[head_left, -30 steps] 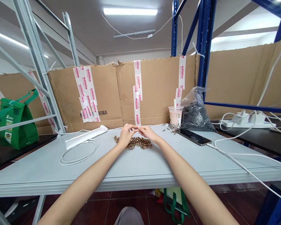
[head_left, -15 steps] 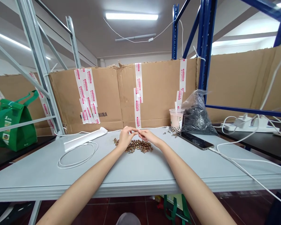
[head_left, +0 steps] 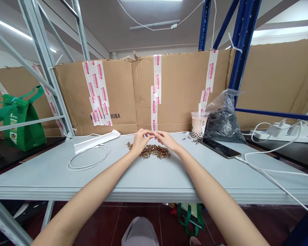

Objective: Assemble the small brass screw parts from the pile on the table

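Both my arms reach out over a grey table (head_left: pixel 149 177). My left hand (head_left: pixel 140 140) and my right hand (head_left: pixel 166 140) meet fingertip to fingertip just above a heap of small brown screws (head_left: pixel 154 151). The fingers of both hands are pinched together on some tiny part between them, too small to name. A few loose screws (head_left: pixel 188 138) lie apart to the right, near a cup.
A coiled white cable (head_left: pixel 86 163) and white strip (head_left: pixel 96 145) lie left. A bubble tea cup (head_left: pixel 199 124), dark plastic bag (head_left: pixel 222 119) and phone (head_left: pixel 219 148) on a charging cable sit right. Taped cardboard (head_left: pixel 133 95) walls the back. A green bag (head_left: pixel 20 123) stands far left.
My hands keep the same pinch over the screw heap. My head has tipped slightly, so the whole scene sits a little higher and to the right in view.
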### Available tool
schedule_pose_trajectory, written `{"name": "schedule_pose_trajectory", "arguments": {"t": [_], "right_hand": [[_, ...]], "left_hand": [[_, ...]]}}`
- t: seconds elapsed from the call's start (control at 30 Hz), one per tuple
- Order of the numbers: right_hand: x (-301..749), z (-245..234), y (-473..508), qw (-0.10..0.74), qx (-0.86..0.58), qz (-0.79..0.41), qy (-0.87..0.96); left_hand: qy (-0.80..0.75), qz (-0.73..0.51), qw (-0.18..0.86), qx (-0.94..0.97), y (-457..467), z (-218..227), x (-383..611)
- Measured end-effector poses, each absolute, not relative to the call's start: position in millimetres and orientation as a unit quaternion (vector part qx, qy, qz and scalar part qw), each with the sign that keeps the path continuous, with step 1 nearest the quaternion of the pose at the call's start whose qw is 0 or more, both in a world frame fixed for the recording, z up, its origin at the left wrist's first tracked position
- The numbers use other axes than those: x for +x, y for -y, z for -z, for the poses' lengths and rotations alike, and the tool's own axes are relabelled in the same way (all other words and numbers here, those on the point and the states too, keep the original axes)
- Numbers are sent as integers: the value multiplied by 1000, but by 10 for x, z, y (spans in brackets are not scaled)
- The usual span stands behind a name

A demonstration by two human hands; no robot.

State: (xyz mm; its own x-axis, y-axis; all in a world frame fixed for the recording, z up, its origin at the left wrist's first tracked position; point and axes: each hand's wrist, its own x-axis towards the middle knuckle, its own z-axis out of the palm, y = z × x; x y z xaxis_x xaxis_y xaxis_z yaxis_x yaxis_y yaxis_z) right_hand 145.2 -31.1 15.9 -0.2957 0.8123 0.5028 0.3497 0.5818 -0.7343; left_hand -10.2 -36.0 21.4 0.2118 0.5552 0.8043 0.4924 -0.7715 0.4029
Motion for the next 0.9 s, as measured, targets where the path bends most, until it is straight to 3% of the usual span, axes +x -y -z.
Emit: {"name": "schedule_pose_trajectory", "arguments": {"t": [0.17, 0.63, 0.9], "right_hand": [[1464, -179, 328, 473, -373, -252, 757], [1407, -258, 475, 450, -320, -400, 731], [1406, -191, 409, 482, -357, -313, 737]], "left_hand": [[-328, -526, 14, 785, 376, -214, -74], [-316, -530, 20, 787, 374, -257, -102], [-328, -529, 18, 782, 352, -242, -118]]}}
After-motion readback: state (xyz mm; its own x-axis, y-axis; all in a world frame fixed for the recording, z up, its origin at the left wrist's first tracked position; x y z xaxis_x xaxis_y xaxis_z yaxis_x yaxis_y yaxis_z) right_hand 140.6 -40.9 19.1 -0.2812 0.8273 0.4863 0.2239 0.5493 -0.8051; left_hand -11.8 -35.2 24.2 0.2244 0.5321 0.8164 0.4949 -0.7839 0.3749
